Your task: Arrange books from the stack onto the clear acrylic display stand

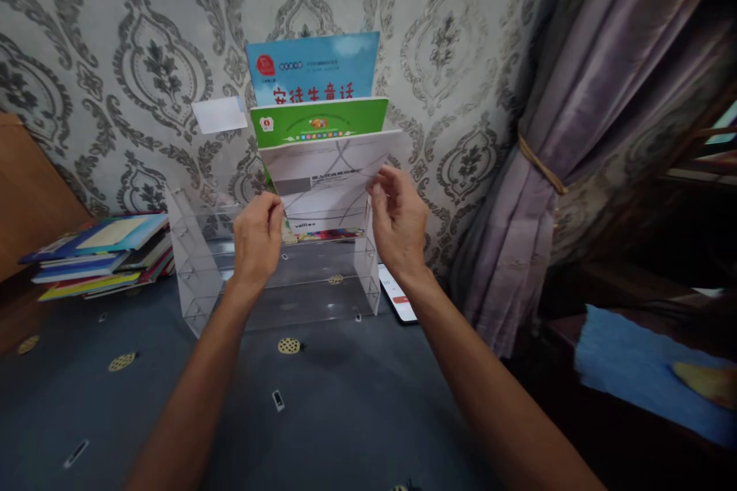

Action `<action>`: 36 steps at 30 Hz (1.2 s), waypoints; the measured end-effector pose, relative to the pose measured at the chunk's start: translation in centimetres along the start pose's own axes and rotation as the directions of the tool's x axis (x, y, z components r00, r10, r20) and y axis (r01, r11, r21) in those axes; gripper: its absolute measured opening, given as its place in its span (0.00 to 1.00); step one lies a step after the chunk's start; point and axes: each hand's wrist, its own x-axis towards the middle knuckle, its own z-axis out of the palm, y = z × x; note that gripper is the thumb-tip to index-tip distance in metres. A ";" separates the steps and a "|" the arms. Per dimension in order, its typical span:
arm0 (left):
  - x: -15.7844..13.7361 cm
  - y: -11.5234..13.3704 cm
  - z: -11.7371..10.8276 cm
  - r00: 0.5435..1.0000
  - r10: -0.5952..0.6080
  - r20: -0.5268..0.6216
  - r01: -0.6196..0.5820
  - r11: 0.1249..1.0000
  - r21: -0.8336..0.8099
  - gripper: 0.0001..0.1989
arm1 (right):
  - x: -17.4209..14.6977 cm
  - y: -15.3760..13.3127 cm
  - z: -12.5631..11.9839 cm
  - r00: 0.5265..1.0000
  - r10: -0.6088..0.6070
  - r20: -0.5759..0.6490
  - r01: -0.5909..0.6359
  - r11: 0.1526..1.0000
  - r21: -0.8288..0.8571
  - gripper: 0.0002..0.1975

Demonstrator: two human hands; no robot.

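A white booklet (322, 184) with grey lines stands in a transparent tiered rack (299, 299). At its left edge my left hand (257, 236) is closed, thumb against bent fingers. My right hand (398, 215) grips the opposite edge, with its fingers curled and its thumb in front. Behind the booklet rise a green book (345, 117) and, farther back, a taller blue book (314, 61) with red Chinese characters. A strip of a colourful cover (331, 235) shows just below the white booklet. The booklet hides most of the green book.
A pile of books (109, 253) lies left of the rack. A phone (399, 299) with a lit screen rests by its right side. The dark tablecloth (345, 414) bears pineapple prints. Patterned wallpaper (443, 38) is behind, and a tied purple curtain (530, 230) hangs at right.
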 end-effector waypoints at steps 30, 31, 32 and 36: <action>-0.1 0.1 0.4 0.995 -0.070 -0.071 0.076 0.993 0.091 0.03 | 0.4 -0.5 -0.5 0.987 0.155 0.045 -0.151 0.985 -0.089 0.06; -0.1 0.2 0.3 0.995 -0.067 -0.072 0.074 0.993 0.095 0.03 | 0.4 -0.6 -0.6 0.986 0.161 0.048 -0.157 0.984 -0.087 0.06; -0.1 0.3 0.3 0.995 -0.065 -0.073 0.072 0.992 0.101 0.03 | 0.4 -0.7 -0.6 0.985 0.167 0.050 -0.162 0.983 -0.084 0.06; -0.2 0.7 0.0 0.995 -0.056 -0.077 0.066 0.988 0.142 0.04 | 0.5 -1.0 -0.7 0.983 0.177 0.051 -0.172 0.981 -0.085 0.06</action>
